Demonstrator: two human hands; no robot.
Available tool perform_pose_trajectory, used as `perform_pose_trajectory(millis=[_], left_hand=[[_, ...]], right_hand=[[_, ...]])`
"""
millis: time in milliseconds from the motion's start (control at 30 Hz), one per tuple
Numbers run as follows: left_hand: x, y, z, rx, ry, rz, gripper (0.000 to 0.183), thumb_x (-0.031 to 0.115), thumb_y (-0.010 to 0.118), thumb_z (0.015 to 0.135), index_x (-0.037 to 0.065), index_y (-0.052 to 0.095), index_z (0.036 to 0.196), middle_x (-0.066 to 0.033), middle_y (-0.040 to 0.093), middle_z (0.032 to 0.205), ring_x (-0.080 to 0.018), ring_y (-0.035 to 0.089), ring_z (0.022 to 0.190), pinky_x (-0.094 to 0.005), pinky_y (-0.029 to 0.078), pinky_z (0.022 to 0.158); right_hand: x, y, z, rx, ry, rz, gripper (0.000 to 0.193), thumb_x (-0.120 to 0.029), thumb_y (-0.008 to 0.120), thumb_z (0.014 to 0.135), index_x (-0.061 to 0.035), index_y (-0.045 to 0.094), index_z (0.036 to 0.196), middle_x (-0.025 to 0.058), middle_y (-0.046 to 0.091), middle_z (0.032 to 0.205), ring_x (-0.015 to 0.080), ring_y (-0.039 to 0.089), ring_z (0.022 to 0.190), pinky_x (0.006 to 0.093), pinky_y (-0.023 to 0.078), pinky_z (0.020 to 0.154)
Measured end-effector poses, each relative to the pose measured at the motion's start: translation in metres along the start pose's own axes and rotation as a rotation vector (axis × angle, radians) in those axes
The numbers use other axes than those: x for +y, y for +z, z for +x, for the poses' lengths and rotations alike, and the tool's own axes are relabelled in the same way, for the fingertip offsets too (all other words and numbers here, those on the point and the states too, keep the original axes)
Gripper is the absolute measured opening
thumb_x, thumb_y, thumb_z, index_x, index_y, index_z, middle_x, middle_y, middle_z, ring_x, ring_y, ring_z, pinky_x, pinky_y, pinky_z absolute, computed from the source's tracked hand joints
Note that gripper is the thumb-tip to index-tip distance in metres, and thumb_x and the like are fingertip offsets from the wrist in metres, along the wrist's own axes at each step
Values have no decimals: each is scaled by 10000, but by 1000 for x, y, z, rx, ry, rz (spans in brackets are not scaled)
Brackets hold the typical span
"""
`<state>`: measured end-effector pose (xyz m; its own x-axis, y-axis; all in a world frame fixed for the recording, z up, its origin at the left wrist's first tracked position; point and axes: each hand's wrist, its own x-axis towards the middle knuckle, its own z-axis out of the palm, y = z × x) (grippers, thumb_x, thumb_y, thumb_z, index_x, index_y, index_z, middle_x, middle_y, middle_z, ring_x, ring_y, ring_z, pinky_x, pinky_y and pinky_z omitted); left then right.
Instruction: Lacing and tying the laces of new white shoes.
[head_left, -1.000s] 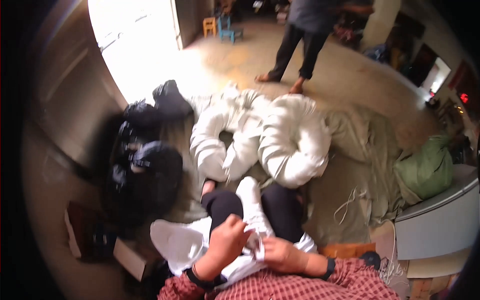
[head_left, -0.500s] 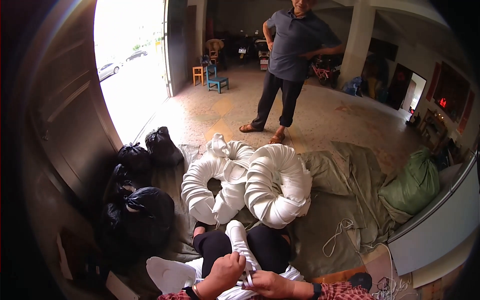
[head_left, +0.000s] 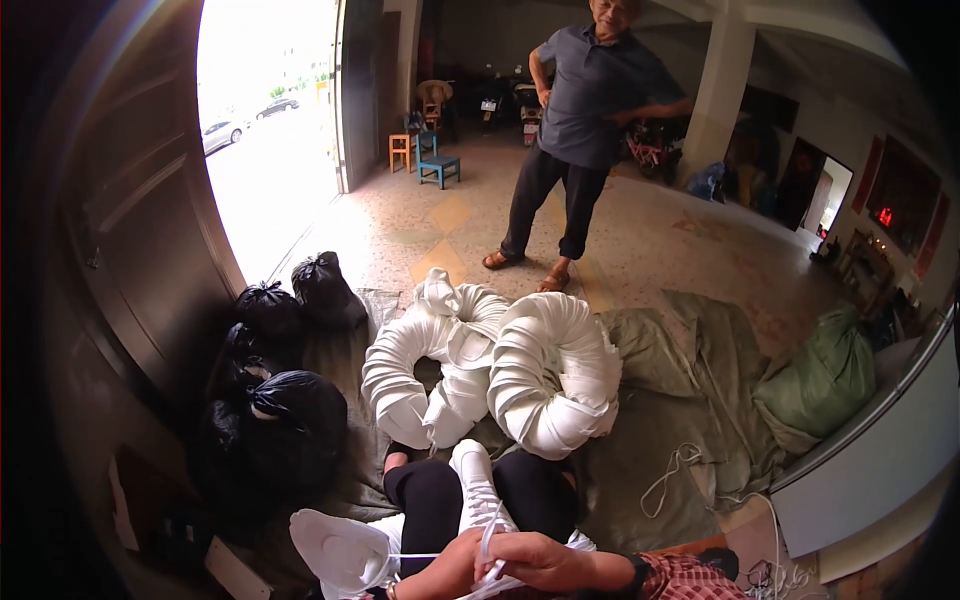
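Note:
A white lace-up shoe (head_left: 477,478) stands between my black-clad knees, toe pointing away. My right hand (head_left: 535,560) is closed on a white shoelace (head_left: 487,540) that loops up over the shoe's opening. Tucked against it, my left hand (head_left: 450,570) is also closed on the lace; its fingertips are partly hidden behind the right hand. A strand of lace runs left from the hands, across a second white shoe (head_left: 340,550) lying by my left thigh. More white material shows under my right wrist.
Two ring-shaped bundles of nested white pieces (head_left: 555,400) lie ahead on a grey-green cloth (head_left: 650,480). Black tied bags (head_left: 290,430) sit at left, a green sack (head_left: 825,380) at right. A person (head_left: 585,110) stands beyond the rings. Loose cord (head_left: 660,485) lies to the right.
My left hand has dropped from above the shoe's laces toward my right hand, and the two now meet. A lace strand now stretches leftward, and the second shoe is tilted differently.

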<state>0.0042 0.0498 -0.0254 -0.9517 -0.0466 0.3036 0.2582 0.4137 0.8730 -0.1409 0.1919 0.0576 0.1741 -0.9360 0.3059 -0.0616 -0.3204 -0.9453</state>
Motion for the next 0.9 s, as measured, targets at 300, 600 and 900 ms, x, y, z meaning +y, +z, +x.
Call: perform_pose_trajectory(millis=[300, 600, 900], left_hand=[[62, -6, 11, 153, -100, -5, 177, -150, 554, 857, 0, 611, 932, -147, 670, 872, -323, 695, 841, -370, 535, 756], [92, -28, 69, 272, -96, -193, 88, -49, 492, 962, 2, 563, 956, -114, 706, 859, -208, 711, 848, -332, 553, 742], [76, -52, 100, 308, -157, -508, 337, 259, 438, 1112, 2, 583, 950, -67, 657, 876, -166, 665, 958, -305, 515, 897]], right_hand=[[-30, -27, -23, 636, 246, 34, 376, -249, 524, 1078, 5, 574, 1350, 99, 672, 1191, 166, 640, 1063, 317, 500, 957], [45, 30, -41, -132, -183, -1121, 247, -216, 574, 901, -89, 656, 1095, 41, 649, 1055, 204, 626, 1061, 350, 449, 1039], [40, -22, -7, -249, -321, -2034, 263, -202, 560, 873, -81, 708, 1053, 68, 675, 1080, 261, 600, 1146, 522, 197, 1255]])
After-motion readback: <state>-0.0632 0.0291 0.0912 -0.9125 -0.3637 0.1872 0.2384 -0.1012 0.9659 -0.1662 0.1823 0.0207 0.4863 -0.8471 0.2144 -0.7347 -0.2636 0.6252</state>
